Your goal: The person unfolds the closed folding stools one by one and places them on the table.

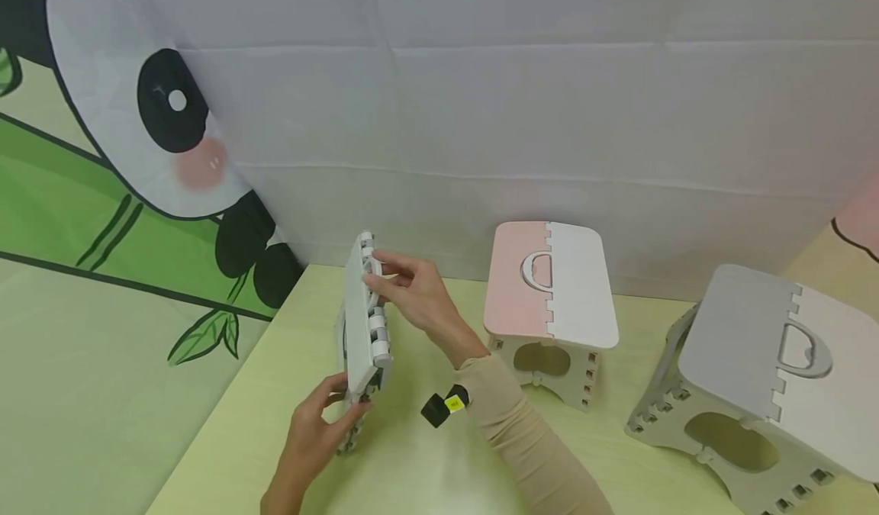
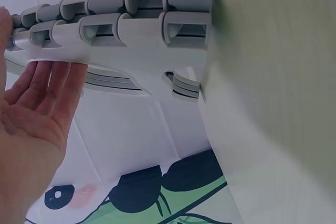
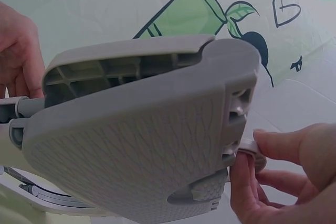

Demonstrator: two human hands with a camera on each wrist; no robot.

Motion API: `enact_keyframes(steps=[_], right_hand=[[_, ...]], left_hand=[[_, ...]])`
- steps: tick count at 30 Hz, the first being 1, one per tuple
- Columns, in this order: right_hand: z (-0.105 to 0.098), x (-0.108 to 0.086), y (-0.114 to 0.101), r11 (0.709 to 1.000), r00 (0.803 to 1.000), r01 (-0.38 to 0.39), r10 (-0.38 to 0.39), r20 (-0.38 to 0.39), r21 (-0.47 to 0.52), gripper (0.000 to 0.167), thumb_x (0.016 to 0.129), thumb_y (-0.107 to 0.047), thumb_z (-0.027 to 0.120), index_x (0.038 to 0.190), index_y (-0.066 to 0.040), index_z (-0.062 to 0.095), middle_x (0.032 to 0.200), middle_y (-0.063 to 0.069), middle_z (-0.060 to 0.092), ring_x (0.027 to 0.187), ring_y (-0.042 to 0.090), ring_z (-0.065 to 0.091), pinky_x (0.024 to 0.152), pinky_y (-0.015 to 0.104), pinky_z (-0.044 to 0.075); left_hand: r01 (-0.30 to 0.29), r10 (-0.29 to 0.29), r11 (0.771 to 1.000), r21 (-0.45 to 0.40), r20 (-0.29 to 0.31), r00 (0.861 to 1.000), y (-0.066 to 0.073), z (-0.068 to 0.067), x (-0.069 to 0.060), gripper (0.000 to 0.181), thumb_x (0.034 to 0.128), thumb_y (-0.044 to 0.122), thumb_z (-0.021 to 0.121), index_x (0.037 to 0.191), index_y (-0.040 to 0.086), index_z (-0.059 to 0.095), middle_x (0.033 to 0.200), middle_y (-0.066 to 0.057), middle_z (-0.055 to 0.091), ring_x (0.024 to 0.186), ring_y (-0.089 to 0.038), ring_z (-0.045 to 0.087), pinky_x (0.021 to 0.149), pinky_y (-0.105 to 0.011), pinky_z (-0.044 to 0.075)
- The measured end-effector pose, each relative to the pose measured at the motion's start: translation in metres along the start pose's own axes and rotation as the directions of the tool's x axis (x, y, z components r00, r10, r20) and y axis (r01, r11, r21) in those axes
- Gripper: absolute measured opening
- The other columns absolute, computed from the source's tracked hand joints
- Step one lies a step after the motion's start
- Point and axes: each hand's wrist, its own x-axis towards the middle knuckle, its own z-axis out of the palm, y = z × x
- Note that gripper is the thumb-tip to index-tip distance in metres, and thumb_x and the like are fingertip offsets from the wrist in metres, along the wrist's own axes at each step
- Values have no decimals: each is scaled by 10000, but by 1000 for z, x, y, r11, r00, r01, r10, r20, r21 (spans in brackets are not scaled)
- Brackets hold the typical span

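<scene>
A white and grey folding stool (image 1: 355,301), nearly folded flat, stands on edge at the table's left side. My right hand (image 1: 422,294) pinches the carry handle (image 3: 249,152) at its hinged edge, thumb on one side and fingers through the loop in the right wrist view. Down at the near end, my left hand (image 1: 309,431) grips the folded leg panels (image 2: 142,38), fingers behind and thumb in front. In the right wrist view a narrow gap shows between the two top halves, with ribs inside. Part of the stool's far side is hidden in the head view.
An unfolded pink and white stool (image 1: 580,286) stands at the back of the table (image 1: 405,469), right of my right hand. Further right is an unfolded grey and white stool (image 1: 738,332). A small black item with a yellow label (image 1: 455,403) shows by the right sleeve. A printed cloth (image 1: 481,118) hangs behind.
</scene>
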Motion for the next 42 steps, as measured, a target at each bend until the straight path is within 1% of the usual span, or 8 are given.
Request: enact_keyframes(steps=[4, 11, 17, 22, 27, 35, 39, 42], right_hand=[[1, 0, -1, 1000, 1000, 9, -9, 3, -13, 480, 986, -165, 724, 1440, -74, 599, 1196, 99, 684, 935, 154, 680, 830, 295, 595], [3, 1, -4, 999, 1000, 19, -18, 7, -50, 486, 986, -201, 727, 1445, -103, 602, 1204, 76, 689, 923, 145, 678, 801, 266, 560], [4, 1, -7, 996, 999, 37, -36, 25, -81, 484, 988, -216, 725, 1444, -110, 604, 1202, 70, 695, 905, 134, 670, 816, 330, 576], [6, 2, -10, 995, 998, 56, -53, 44, -86, 485, 987, -218, 725, 1441, -96, 604, 1204, 79, 688, 893, 138, 676, 756, 270, 571], [7, 1, -12, 995, 998, 51, -47, 45, -89, 484, 985, -203, 729, 1440, -94, 605, 1231, 90, 673, 903, 136, 679, 755, 263, 587], [11, 1, -15, 994, 999, 29, -28, 19, -103, 479, 959, -224, 763, 1412, -124, 638, 1247, 68, 677, 934, 139, 669, 770, 283, 594], [13, 1, -17, 993, 999, 31, -29, 17, -114, 478, 956, -233, 767, 1407, -132, 645, 1242, 60, 681, 937, 143, 667, 810, 369, 605], [15, 1, -19, 992, 999, 38, -35, 23, -121, 472, 957, -237, 766, 1401, -125, 649, 1242, 58, 686, 931, 140, 666, 788, 348, 598]], left_hand=[[21, -21, 1000, -16, -1, 1000, 2, 2, 0, 507, 728, -73, 889, 1169, 45, 669, 1106, -31, 735, 991, -52, 665, 822, -254, 597], [21, -21, 999, -44, -2, 1000, 3, 6, 1, 507, 737, -69, 886, 1177, 43, 658, 1077, -64, 722, 992, -18, 647, 832, -193, 575], [45, -45, 997, -68, -6, 999, 5, 8, 1, 501, 748, -67, 881, 1179, 53, 656, 1063, -37, 714, 971, -32, 651, 814, -237, 597], [81, -83, 993, -88, -20, 996, 8, 11, 1, 491, 746, -64, 884, 1161, 73, 661, 1051, 0, 711, 957, -46, 664, 791, -291, 617], [105, -108, 989, -100, -19, 994, 10, 14, 1, 487, 756, -64, 878, 1166, 75, 656, 1062, 10, 705, 969, -52, 667, 809, -283, 612], [105, -107, 986, -126, -16, 994, 12, 17, 1, 480, 755, -70, 875, 1161, 47, 645, 1072, -14, 706, 1001, -43, 659, 828, -297, 613], [131, -135, 983, -129, -19, 991, 14, 19, 1, 472, 759, -51, 880, 1152, 59, 644, 1079, 7, 700, 1009, -39, 650, 837, -297, 611], [163, -167, 979, -125, -18, 986, 16, 20, 2, 452, 765, -32, 883, 1134, 62, 639, 1076, 32, 692, 1002, -44, 646, 843, -304, 611]])
